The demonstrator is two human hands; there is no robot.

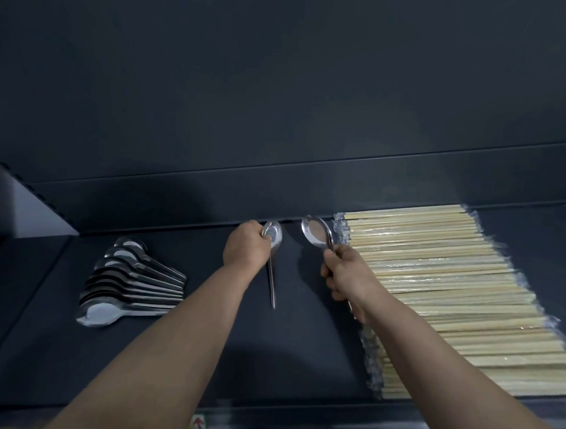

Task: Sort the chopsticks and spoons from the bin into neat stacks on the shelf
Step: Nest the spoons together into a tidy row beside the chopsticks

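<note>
We log dark shelf. Wrapped chopsticks stacked along right side. Nested spoon stack on left, well apart. Left hand grasping single spoon at neck, bowl toward back wall. Right hand clenched round handles of spoon bundle, beside chopsticks. Bin unseen. We judge step: spoon stacking. Next: lay single spoon flat and aligned, then draw another from bundle.

Two bare forearms, long and slim in the wide-angle view, bare left hand, bare right hand, both uncovered to the frame edge
</note>
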